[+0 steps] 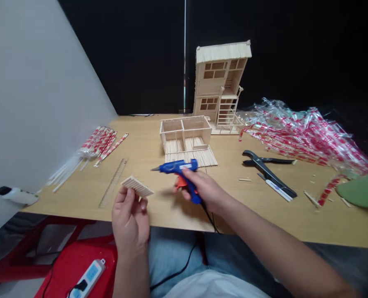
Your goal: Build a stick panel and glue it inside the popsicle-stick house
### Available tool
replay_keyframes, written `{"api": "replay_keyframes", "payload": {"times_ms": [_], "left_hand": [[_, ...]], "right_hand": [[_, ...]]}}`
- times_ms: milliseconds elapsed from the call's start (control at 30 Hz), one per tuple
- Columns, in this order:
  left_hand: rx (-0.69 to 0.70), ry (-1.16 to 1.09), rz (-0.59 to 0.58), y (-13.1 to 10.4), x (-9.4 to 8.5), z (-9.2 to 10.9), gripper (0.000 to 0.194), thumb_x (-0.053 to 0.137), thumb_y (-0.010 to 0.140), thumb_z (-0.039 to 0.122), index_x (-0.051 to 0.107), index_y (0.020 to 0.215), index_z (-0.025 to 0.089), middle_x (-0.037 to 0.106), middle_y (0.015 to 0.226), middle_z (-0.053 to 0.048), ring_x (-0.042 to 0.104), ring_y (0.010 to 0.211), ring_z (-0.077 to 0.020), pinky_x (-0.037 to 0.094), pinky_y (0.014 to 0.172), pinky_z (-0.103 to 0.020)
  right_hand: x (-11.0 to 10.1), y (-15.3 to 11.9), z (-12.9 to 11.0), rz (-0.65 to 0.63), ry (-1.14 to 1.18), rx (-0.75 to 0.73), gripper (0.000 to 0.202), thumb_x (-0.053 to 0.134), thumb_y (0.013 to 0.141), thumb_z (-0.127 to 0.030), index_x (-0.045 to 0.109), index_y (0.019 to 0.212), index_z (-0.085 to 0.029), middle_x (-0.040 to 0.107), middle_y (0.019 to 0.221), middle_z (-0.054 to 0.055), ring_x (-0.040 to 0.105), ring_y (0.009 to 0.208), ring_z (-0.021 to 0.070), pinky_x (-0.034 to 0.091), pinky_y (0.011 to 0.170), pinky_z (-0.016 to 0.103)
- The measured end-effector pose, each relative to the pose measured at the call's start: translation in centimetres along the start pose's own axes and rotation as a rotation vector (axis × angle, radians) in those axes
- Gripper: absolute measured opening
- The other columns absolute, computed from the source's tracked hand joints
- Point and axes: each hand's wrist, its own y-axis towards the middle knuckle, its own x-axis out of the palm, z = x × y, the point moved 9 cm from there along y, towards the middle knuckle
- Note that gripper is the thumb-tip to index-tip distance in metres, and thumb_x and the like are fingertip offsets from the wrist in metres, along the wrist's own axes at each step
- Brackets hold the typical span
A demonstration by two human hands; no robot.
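Observation:
My left hand (131, 217) pinches a small slatted wooden panel (137, 186), tilted above the front of the table. In my right hand (204, 186) is a blue hot glue gun (178, 166), its fingers wrapped around the handle near the orange trigger. The nozzle points left, apart from the panel and higher up in the view. Beyond the glue gun stands an open wooden box frame (185, 131) with a divider, on a base of thin sticks (192, 158). A tall two-storey wooden model house (223, 82) stands behind it.
A clear ruler (113, 182) and wrapped chopsticks (99, 142) lie left. Pliers (266, 171), a white-handled cutter (277, 188) and heaped plastic wrappers (304, 132) are on the right. The glue gun's cord (209, 215) drops over the front edge. A power strip (89, 279) rests on a red stool (69, 258).

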Motion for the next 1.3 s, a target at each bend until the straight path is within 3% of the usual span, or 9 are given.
{"api": "replay_keyframes", "payload": {"times_ms": [167, 300, 500, 633, 733, 867, 967, 1133, 1300], "left_hand": [[0.1, -0.04, 0.142, 0.3, -4.4, 1.6, 0.033, 0.088, 0.066, 0.024, 0.067, 0.091, 0.019, 0.066, 0.081, 0.006, 0.055, 0.062, -0.0054, 0.038, 0.045, -0.016], [0.113, -0.004, 0.197, 0.8, -6.4, 1.8, 0.033, 0.088, 0.066, 0.024, 0.067, 0.092, 0.022, 0.068, 0.083, 0.008, 0.058, 0.064, -0.0052, 0.039, 0.046, -0.015], [0.019, 0.091, 0.207, 1.6, -7.7, 0.9, 0.044, 0.094, 0.056, 0.028, 0.071, 0.093, 0.018, 0.07, 0.08, 0.004, 0.055, 0.056, -0.0041, 0.04, 0.043, -0.013], [0.043, 0.198, 0.212, 1.7, -7.5, 0.4, 0.043, 0.093, 0.058, 0.034, 0.073, 0.093, 0.018, 0.07, 0.074, 0.003, 0.051, 0.05, -0.0038, 0.039, 0.044, -0.013], [0.082, 0.482, 0.038, 2.3, -4.6, 0.3, 0.034, 0.087, 0.068, 0.038, 0.076, 0.094, 0.019, 0.072, 0.079, -0.002, 0.058, 0.058, -0.0091, 0.045, 0.053, -0.017], [0.316, 0.989, -0.425, 2.1, 2.9, 0.2, 0.018, 0.077, 0.079, 0.032, 0.079, 0.093, 0.022, 0.073, 0.086, -0.007, 0.062, 0.073, -0.0183, 0.047, 0.067, -0.026], [0.517, 1.163, -0.625, 1.2, 7.7, -0.3, 0.013, 0.072, 0.082, 0.028, 0.077, 0.094, 0.026, 0.072, 0.085, -0.006, 0.059, 0.076, -0.0213, 0.043, 0.07, -0.028], [0.737, 1.309, -0.782, -0.1, 13.6, -2.0, 0.004, 0.069, 0.086, 0.029, 0.072, 0.087, 0.026, 0.068, 0.077, -0.006, 0.057, 0.078, -0.0233, 0.039, 0.07, -0.028], [0.815, 1.376, -0.827, 0.6, 18.3, -3.3, 0.017, 0.068, 0.086, 0.027, 0.069, 0.102, 0.025, 0.07, 0.091, -0.008, 0.06, 0.087, -0.0258, 0.042, 0.076, -0.031]], "right_hand": [[6.4, 7.6, 3.1, -0.158, -0.191, 0.174, 0.047, 0.053, 0.098, -0.046, 0.065, 0.066, -0.014, 0.065, 0.055, 0.002, 0.046, 0.04, 0.0063, 0.032, 0.04, 0.018], [9.0, 12.0, 5.3, -0.149, -0.146, 0.258, 0.045, 0.047, 0.101, -0.039, 0.061, 0.066, -0.015, 0.062, 0.053, 0.002, 0.051, 0.043, 0.0088, 0.04, 0.043, 0.019], [8.3, 12.2, 5.7, -0.125, -0.171, 0.195, 0.018, 0.061, 0.091, -0.016, 0.061, 0.074, -0.014, 0.063, 0.061, 0.0, 0.062, 0.058, 0.0106, 0.051, 0.059, 0.022], [5.7, 8.9, 1.7, -0.121, -0.657, -0.091, 0.014, 0.067, 0.085, -0.02, 0.068, 0.098, -0.013, 0.073, 0.081, 0.005, 0.065, 0.073, 0.0146, 0.048, 0.067, 0.026], [4.0, 6.1, -2.7, -0.09, -0.909, -0.281, 0.012, 0.062, 0.088, -0.02, 0.073, 0.091, -0.015, 0.075, 0.089, 0.007, 0.065, 0.079, 0.0156, 0.046, 0.071, 0.027], [2.4, 3.5, -8.2, -0.099, -0.977, -0.473, 0.014, 0.064, 0.089, -0.026, 0.074, 0.09, -0.017, 0.075, 0.085, 0.004, 0.065, 0.076, 0.0141, 0.045, 0.069, 0.026], [1.7, 2.2, -9.8, -0.171, -1.087, -0.527, 0.018, 0.074, 0.083, -0.028, 0.074, 0.097, -0.018, 0.075, 0.089, 0.004, 0.066, 0.079, 0.0154, 0.045, 0.071, 0.026], [-0.9, 1.3, -10.6, -0.132, -1.139, -0.527, 0.007, 0.072, 0.083, -0.015, 0.074, 0.087, -0.019, 0.074, 0.081, 0.001, 0.063, 0.073, 0.0126, 0.042, 0.067, 0.024], [-6.2, 2.3, -13.1, 0.043, -1.095, -0.565, 0.005, 0.071, 0.082, -0.018, 0.075, 0.085, -0.017, 0.071, 0.072, 0.0, 0.058, 0.064, 0.0114, 0.041, 0.063, 0.024]]}}
